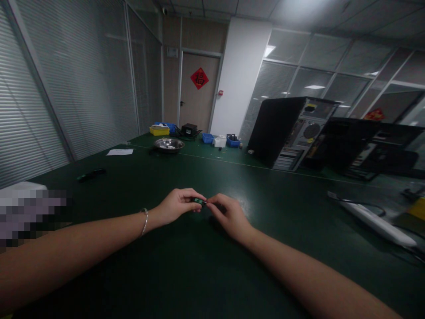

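Above the green tabletop, my left hand (177,205) pinches a small green circuit board (198,201) between thumb and fingers. A bracelet circles that wrist. My right hand (231,215) is closed in a pinch at the board's right end, where a small pale tip shows at the fingertips. Whether that tip is part of the board or a separate piece, I cannot make out. The fingertips of both hands are nearly touching, and the board is partly covered by my left fingers.
A green table (159,274) spreads around my hands. Farther back are a metal bowl (169,145), white paper (120,152), a yellow bin (160,130) and blue bins (208,138). A dark elongated object (91,174) lies left. Computer towers (282,128) and a white power strip (378,221) occupy the right.
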Tool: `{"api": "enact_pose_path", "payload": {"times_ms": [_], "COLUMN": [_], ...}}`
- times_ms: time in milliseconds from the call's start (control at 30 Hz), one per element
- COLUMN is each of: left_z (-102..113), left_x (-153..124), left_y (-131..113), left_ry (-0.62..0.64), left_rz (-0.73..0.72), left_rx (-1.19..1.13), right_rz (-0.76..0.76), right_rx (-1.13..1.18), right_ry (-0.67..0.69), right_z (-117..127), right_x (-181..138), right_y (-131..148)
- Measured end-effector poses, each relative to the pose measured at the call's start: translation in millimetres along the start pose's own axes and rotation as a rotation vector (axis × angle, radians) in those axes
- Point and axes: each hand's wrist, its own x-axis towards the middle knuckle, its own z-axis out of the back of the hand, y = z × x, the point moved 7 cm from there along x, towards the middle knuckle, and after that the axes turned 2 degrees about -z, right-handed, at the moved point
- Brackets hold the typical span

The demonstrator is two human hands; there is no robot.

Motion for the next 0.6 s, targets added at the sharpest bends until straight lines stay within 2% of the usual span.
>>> {"api": "enact_pose_path", "payload": {"times_ms": [367,600], "left_z": [-2.9,6.2], "left_x": [1.1,1.5], "left_y": [1.1,7.3], "left_ry": [0.011,-0.102], "left_rz": [0.004,0.043], "left_rx": [-0.031,-0.007], "right_rz": [-0.006,-0.024], "right_rx": [0.039,0.009], "right_ry": [0.008,-0.037], "right_z": [-1.1,0.2], "right_x": [-0.1,-0.2], "right_y": [-1.4,-3.9]}}
